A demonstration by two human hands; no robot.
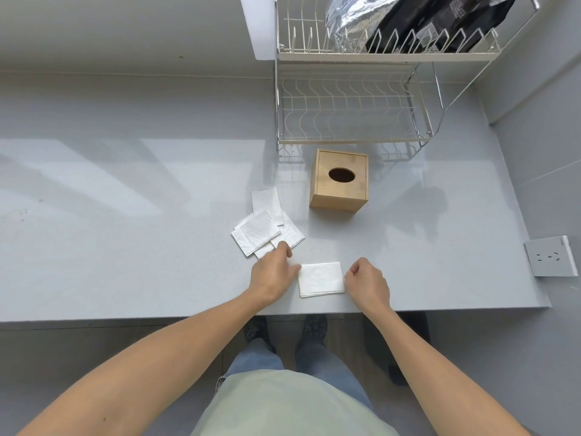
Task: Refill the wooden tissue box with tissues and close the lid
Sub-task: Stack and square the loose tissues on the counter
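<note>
The wooden tissue box (339, 184) stands on the grey counter (125, 215), its lid with an oval hole on top and down. Several folded white tissues (267, 228) lie in a loose pile to the box's left front. A single folded tissue (320, 279) lies flat near the counter's front edge, between my hands. My left hand (273, 273) has its thumb on that tissue's left edge, and its curled fingers reach the near corner of the pile. My right hand (368, 282) is curled, with its fingertips at the tissue's right edge.
A two-tier white wire dish rack (352, 121) stands behind the box; its upper tier holds a silver foil bag (349, 20) and a black bag (440, 23). A wall socket plate (551, 256) sits at the right.
</note>
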